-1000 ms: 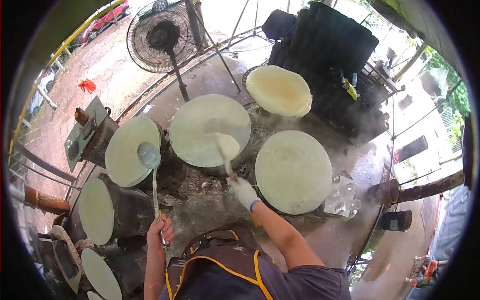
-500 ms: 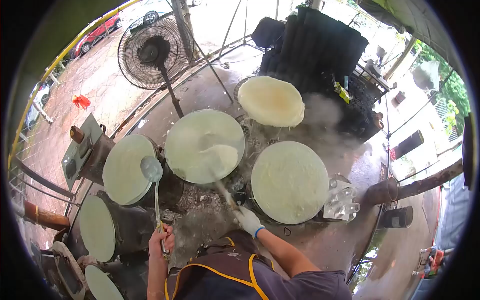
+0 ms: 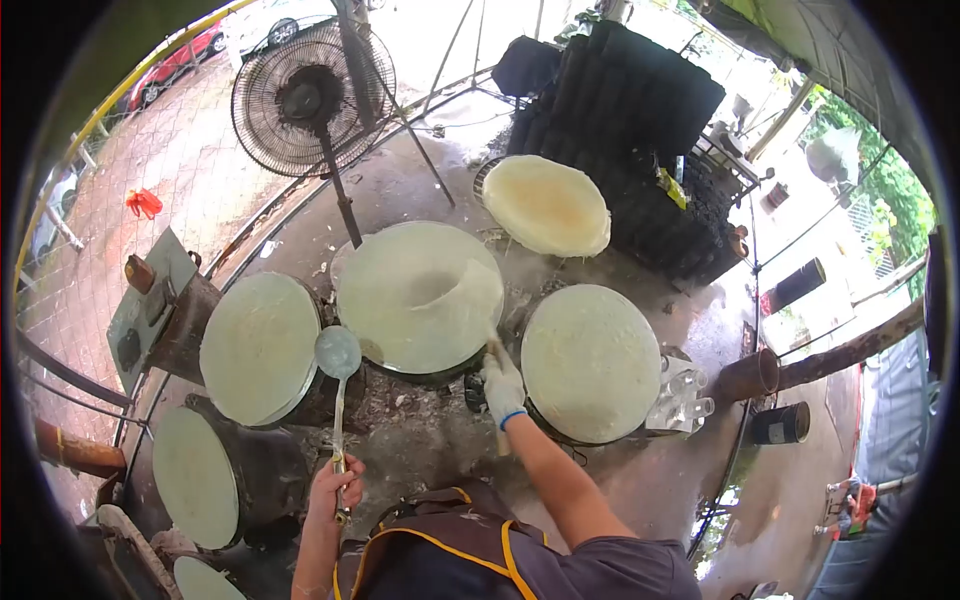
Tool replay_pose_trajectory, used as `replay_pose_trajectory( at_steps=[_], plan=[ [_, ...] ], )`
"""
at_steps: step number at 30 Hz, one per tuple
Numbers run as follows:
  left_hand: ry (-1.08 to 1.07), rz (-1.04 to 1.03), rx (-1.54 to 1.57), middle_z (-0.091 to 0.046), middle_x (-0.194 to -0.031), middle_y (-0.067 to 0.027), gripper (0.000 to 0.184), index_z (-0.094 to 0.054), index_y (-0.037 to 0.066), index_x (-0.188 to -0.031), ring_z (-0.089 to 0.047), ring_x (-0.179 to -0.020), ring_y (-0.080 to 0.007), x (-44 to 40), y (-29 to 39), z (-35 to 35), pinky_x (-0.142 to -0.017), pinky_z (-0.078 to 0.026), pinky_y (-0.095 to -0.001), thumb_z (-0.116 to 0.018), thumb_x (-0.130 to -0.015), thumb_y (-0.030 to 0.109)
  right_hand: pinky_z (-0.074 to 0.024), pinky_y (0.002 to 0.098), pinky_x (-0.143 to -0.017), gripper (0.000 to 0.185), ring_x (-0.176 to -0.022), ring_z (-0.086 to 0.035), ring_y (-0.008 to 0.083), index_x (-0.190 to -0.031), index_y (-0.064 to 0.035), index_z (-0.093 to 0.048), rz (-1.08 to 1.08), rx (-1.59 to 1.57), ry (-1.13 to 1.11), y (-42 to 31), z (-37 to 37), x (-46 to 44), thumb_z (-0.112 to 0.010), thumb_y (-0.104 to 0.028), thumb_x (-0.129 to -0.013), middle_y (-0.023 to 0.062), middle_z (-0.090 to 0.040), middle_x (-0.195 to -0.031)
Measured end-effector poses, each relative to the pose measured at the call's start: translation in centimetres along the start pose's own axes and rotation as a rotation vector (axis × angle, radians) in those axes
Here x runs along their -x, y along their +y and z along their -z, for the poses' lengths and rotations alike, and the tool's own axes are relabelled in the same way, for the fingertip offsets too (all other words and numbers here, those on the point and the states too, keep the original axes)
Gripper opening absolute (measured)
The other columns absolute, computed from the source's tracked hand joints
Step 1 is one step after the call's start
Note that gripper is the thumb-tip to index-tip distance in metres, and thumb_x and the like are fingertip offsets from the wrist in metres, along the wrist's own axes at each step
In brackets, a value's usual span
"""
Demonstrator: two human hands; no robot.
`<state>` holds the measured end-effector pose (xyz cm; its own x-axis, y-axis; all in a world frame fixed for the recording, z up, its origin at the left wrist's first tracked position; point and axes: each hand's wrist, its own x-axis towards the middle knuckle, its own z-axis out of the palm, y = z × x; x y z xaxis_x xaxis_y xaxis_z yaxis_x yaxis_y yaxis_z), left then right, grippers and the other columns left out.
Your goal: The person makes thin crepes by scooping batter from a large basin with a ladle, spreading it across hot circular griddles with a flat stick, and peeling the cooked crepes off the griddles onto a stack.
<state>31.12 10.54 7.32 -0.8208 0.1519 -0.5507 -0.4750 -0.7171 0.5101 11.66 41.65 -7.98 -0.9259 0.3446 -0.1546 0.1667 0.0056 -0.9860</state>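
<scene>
My left hand point(image 3: 337, 487), bare, is wrapped round the handle of a long metal ladle point(image 3: 338, 352). The ladle's round bowl hangs between the left griddle point(image 3: 258, 348) and the middle griddle point(image 3: 400, 290). In a white glove, my right hand point(image 3: 502, 388) grips the handle of a pale flat spreader point(image 3: 470, 292), whose blurred blade lies over the right part of the middle griddle. Pale batter covers that griddle. To the right is another batter-coated round griddle point(image 3: 590, 365). A thin round flatbread point(image 3: 546, 206) lies behind, with a browned centre.
A standing fan point(image 3: 312, 98) is at the back left, a black corrugated stack point(image 3: 625, 100) at the back right. Clear glass jars point(image 3: 684, 395) stand beside the right griddle. More coated drums point(image 3: 196, 478) are at the lower left. A person point(image 3: 850, 507) is at the far right.
The spreader has swept up and right over the middle griddle, with my right hand moving upward. The ladle has shifted right, off the left griddle. The view has shifted slightly.
</scene>
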Motion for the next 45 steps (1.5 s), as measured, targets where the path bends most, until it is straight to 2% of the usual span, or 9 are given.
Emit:
replay_pose_trajectory(
  at_steps=[5,8,13,17,20,22,34,39,45],
  plan=[
    [-0.002,0.086,0.01,-0.055,-0.078,-0.01,0.017,-0.05,0.004,-0.105,-0.038,-0.044,-0.0091,-1.4,0.2,0.3,-0.037,-0.031,-0.023,-0.049,-0.088,0.001,-0.047,0.0236,-0.067,0.041,-0.074,-0.055,0.0092,-0.134,-0.0087,-0.051,-0.419,0.039,-0.232,-6.7,-0.9,0.4,-0.05,-0.019,-0.093,0.0041,-0.063,-0.099],
    [-0.015,0.116,0.039,-0.052,-0.072,-0.0085,0.014,-0.05,0.005,-0.104,-0.037,-0.043,-0.0081,-1.8,-0.4,-0.4,-0.037,-0.03,-0.023,-0.048,-0.09,0.004,-0.047,0.0246,-0.067,0.042,-0.071,-0.056,0.0099,-0.133,-0.0076,-0.051,-0.015,0.168,-0.182,-1.8,1.3,-3.2,-0.051,-0.02,-0.093,0.0054,-0.065,-0.097],
    [0.011,0.131,0.063,-0.048,-0.068,-0.0066,0.01,-0.05,0.004,-0.101,-0.036,-0.042,-0.0075,-2.8,-1.4,-2.8,-0.036,-0.03,-0.0227,-0.048,-0.092,0.007,-0.0479,0.0266,-0.078,0.044,-0.09,-0.061,0.0141,-0.13,-0.0017,-0.051,-0.292,0.051,-0.304,-4.8,0.1,-0.8,-0.053,-0.021,-0.091,0.0111,-0.066,-0.11],
    [0.035,0.141,0.093,-0.048,-0.068,-0.0058,0.01,-0.052,0.003,-0.098,-0.036,-0.043,-0.0073,-3.0,-2.7,-5.4,-0.036,-0.031,-0.0214,-0.048,-0.093,0.011,-0.0481,0.033,-0.082,0.041,-0.094,-0.063,0.0203,-0.128,-0.0064,-0.055,0.14,0.501,-0.432,-5.5,1.8,-7.3,-0.051,-0.02,-0.09,0.015,-0.066,-0.108],
    [0.068,0.181,0.127,-0.046,-0.066,-0.0034,0.005,-0.049,0.006,-0.095,-0.036,-0.042,-0.007,-3.1,-3.8,-6.3,-0.036,-0.031,-0.0223,-0.048,-0.094,0.011,-0.0483,0.0337,-0.077,0.04,-0.089,-0.062,0.0201,-0.128,-0.0084,-0.056,-0.006,0.228,-0.225,0.4,1.9,-9.7,-0.053,-0.02,-0.09,0.0136,-0.067,-0.104],
    [0.072,0.204,0.121,-0.044,-0.064,-0.0019,0.004,-0.047,0.008,-0.092,-0.035,-0.041,-0.0068,-3.5,-4.4,-6.1,-0.036,-0.031,-0.0227,-0.048,-0.094,0.011,-0.0461,0.0342,-0.086,0.043,-0.097,-0.062,0.0268,-0.126,-0.0078,-0.056,0.052,0.436,-0.516,-4.1,2.8,-6.9,-0.052,-0.028,-0.089,0.0164,-0.067,-0.105],
    [0.275,0.017,-0.471,-0.041,-0.059,-0.0027,0.011,-0.041,0.008,-0.089,-0.04,-0.039,-0.0128,-9.6,-3.0,-8.6,-0.033,-0.031,-0.0288,-0.052,-0.087,0.008,-0.029,0.0211,-0.041,0.035,-0.053,-0.043,0.0054,-0.119,-0.0087,-0.062,-0.488,0.057,-0.636,-7.0,5.3,-4.9,-0.06,-0.029,-0.09,-0.0016,-0.055,-0.073],
    [0.47,-0.116,-0.903,-0.042,-0.059,-0.0044,0.012,-0.04,0.005,-0.09,-0.043,-0.04,-0.016,-13.6,-4.5,-10.7,-0.034,-0.034,-0.033,-0.05,-0.084,0.006,-0.0296,0.0224,-0.039,0.04,-0.05,-0.041,0.0058,-0.121,-0.0078,-0.06,-0.636,-0.261,-0.203,-3.6,4.6,3.0,-0.059,-0.033,-0.091,-0.0014,-0.054,-0.07],
    [0.121,0.043,-0.203,-0.037,-0.056,0.0007,0.007,-0.043,0.009,-0.089,-0.036,-0.038,-0.0112,-13.3,-2.7,-11.4,-0.035,-0.031,-0.0265,-0.05,-0.089,0.008,-0.0327,0.0233,-0.039,0.041,-0.043,-0.04,0.009,-0.131,-0.0107,-0.052,-0.575,-0.239,-0.479,-3.8,1.5,4.5,-0.056,-0.026,-0.094,0.0002,-0.05,-0.065]
  ],
)
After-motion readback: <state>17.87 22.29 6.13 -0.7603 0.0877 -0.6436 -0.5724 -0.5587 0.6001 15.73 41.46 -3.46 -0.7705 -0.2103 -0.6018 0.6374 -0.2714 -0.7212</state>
